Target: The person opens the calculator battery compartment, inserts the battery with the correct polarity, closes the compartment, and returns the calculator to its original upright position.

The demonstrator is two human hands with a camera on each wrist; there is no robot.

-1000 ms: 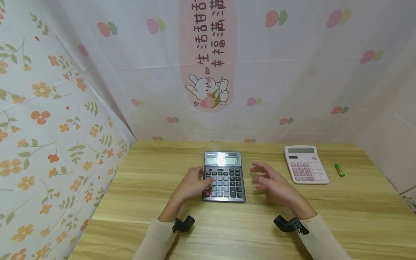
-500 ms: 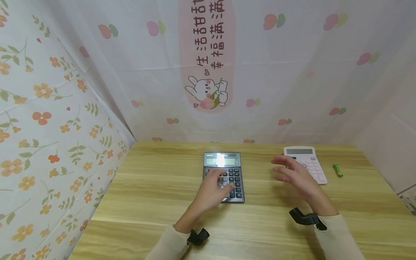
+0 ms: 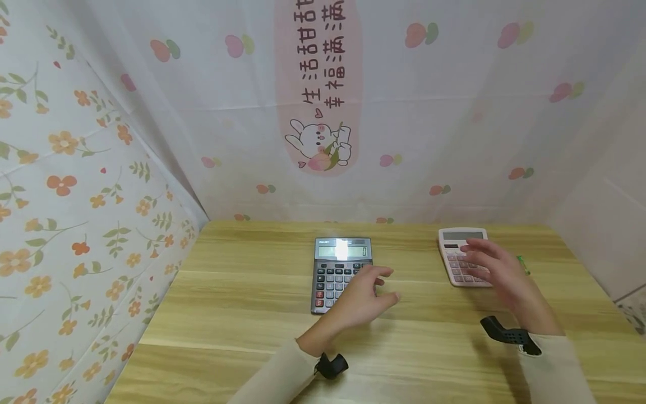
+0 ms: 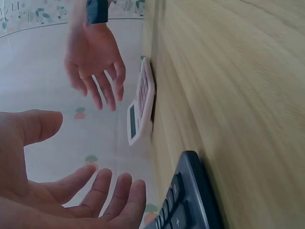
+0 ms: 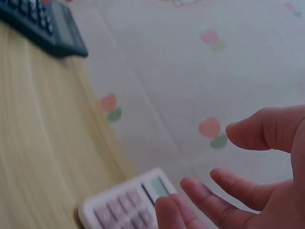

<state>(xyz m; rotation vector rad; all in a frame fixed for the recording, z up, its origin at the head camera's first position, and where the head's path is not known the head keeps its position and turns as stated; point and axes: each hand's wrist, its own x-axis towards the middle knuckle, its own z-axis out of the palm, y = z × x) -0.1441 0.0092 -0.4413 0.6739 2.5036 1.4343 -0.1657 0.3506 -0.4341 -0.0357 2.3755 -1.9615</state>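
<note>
A dark grey calculator [image 3: 323, 280] lies on the wooden table, its display reading 0. My left hand [image 3: 360, 300] hovers over its lower right part with fingers spread and holds nothing; in the left wrist view its fingers [image 4: 124, 195] are loosely bent beside the calculator's edge. To the right lies a pink-and-white calculator [image 3: 456, 264]. Above that one's right side is my right hand [image 3: 504, 275], its fingers relaxed and nothing between them. In the right wrist view the right fingers [image 5: 205, 195] overlap the pink calculator's display end.
A small green battery-like cylinder [image 3: 523, 265] lies beyond the right hand, mostly hidden by it. The wooden table [image 3: 242, 292] ends at a patterned cloth backdrop [image 3: 414, 112] behind, with a floral cloth [image 3: 75, 224] on the left.
Both hands have moved right: the left from the dark calculator's left edge across its keys, the right from between the calculators to over the pink one. The calculators stay in place.
</note>
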